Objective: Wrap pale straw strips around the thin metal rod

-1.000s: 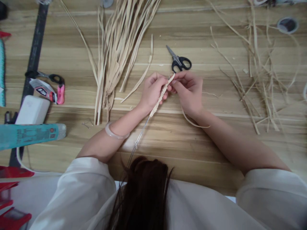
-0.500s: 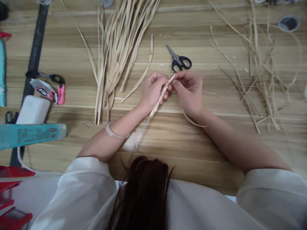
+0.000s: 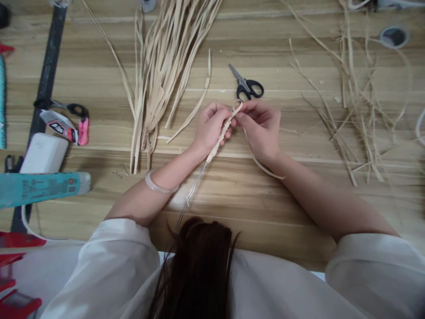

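Note:
My left hand is closed around the upper part of a wire wrapped in pale knotted raffia. The bare lower wire slants down toward my chest. Fingertips of my right hand pinch a raffia strip at the wrapping's top end, touching the left fingers. A small loop of the strip stands up there, and its loose tail hangs past my right wrist. Just beyond the hands lie black-handled scissors, blades pointing away to the left.
A thick raffia bundle lies at the back left, with loose strands scattered right. Along the left are a white box-shaped device, a teal tube, a second pair of scissors and a pink-ended cutter.
The strip at the top of the wrapping now forms a rounder, more open loop, where it lay flatter before. Both hands have stayed nearly in place; the view has shifted slightly.

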The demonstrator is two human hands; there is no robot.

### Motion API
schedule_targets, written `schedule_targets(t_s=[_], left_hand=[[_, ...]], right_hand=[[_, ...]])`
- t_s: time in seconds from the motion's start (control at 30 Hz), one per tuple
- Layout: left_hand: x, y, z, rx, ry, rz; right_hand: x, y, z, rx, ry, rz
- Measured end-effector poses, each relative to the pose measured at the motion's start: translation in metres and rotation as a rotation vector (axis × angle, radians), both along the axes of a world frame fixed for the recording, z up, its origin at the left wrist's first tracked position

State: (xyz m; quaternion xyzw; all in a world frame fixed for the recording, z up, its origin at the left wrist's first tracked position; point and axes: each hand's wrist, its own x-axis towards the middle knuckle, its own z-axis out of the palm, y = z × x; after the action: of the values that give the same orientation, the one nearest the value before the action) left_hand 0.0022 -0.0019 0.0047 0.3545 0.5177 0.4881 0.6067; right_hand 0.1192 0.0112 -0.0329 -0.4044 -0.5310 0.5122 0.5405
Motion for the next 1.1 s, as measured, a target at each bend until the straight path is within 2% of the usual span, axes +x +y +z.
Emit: schedule_targets(t_s=[0.17, 0.43, 0.53, 0.7, 0.9, 1.1], left_hand=[[0.0002, 0.0001, 0.0009, -0.049, 0.046, 0.006], [0.0007, -0.0001, 0.0019, -0.09, 0.027, 0.026], [0.0008, -0.0002, 0.0015, -0.106, 0.042, 0.036], [0.0008, -0.0004, 0.0007, -0.034, 0.013, 0.01], [0.0007, 0.0003, 0.001, -0.171, -0.006, 0.076], [0.0006, 0.0006, -0.0001, -0.15, 0.006, 0.066]], right_hand=[[0.0011, 0.0007, -0.0018, 0.0, 0.015, -0.041], [0.0015, 0.0007, -0.0013, 0.059, 0.068, -0.005], [0.0008, 0.0013, -0.0025, 0.041, 0.028, -0.024], [-0.0002, 0.0006, 0.0002, -0.001, 0.005, -0.033], [0.0001, 0.0013, 0.0007, -0.027, -0.038, -0.01], [-0.0001, 0.001, 0.0037, -0.048, -0.031, -0.007]])
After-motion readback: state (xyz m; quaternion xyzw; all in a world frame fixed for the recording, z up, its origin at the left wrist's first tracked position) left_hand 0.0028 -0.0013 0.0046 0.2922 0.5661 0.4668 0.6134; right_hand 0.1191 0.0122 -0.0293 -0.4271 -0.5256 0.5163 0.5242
